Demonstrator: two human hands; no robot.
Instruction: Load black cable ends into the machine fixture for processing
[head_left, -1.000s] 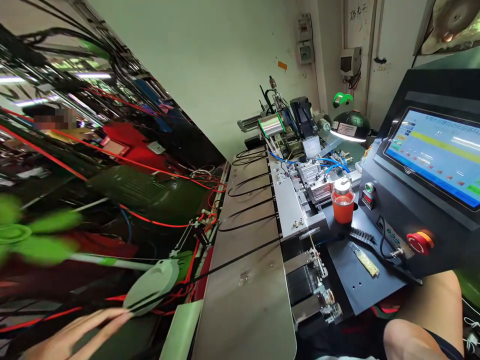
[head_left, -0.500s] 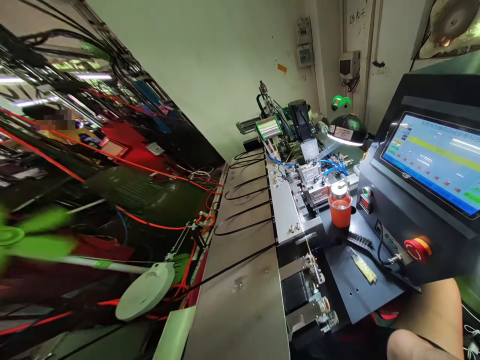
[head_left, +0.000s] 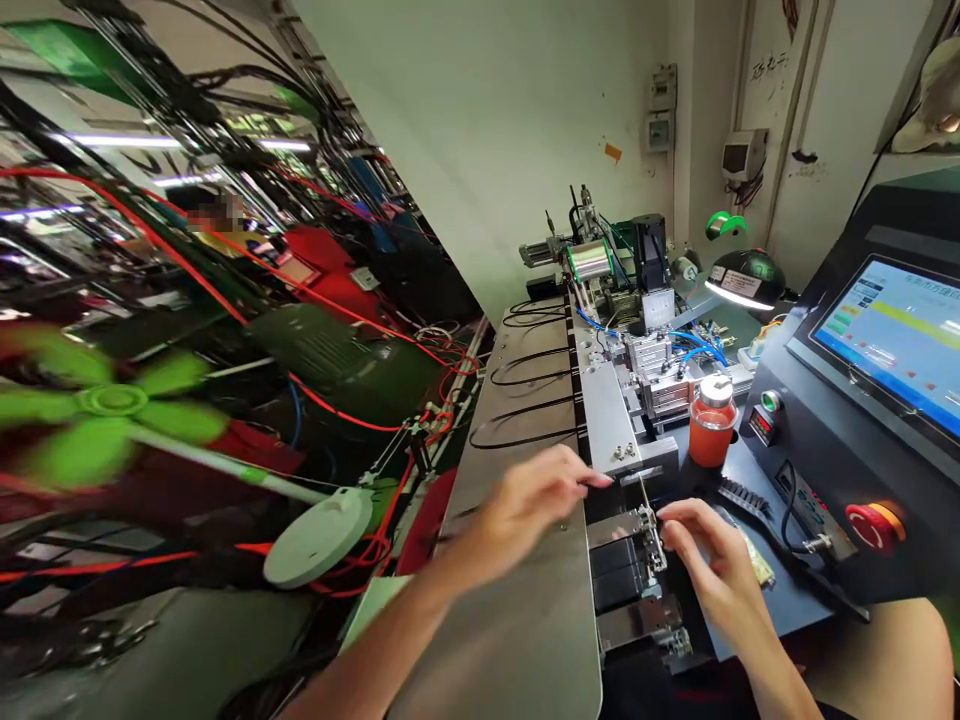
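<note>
My left hand (head_left: 536,492) is over the metal machine top, its index finger stretched to the end of the aluminium rail (head_left: 609,400) and the other fingers curled. Nothing shows in it. My right hand (head_left: 709,555) comes in from the other side, thumb and index tips close together at the small metal mechanism (head_left: 651,540). Whatever those tips pinch, if anything, is too small to make out. Between the hands a thin rod (head_left: 645,490) points down to the mechanism. A second similar mechanism (head_left: 675,640) sits nearer me. The right hand partly covers a yellowish tool (head_left: 763,568).
A jar of red liquid (head_left: 711,425) and a black brush (head_left: 742,495) stand near the right hand. The control panel (head_left: 900,310), with its red stop button (head_left: 874,525), rises at right. A lamp (head_left: 746,275) glows behind. A green fan (head_left: 112,400) spins at left.
Both my hands have come into view and reached the small mechanism and rail end. The view has shifted, so the machine appears further right.
</note>
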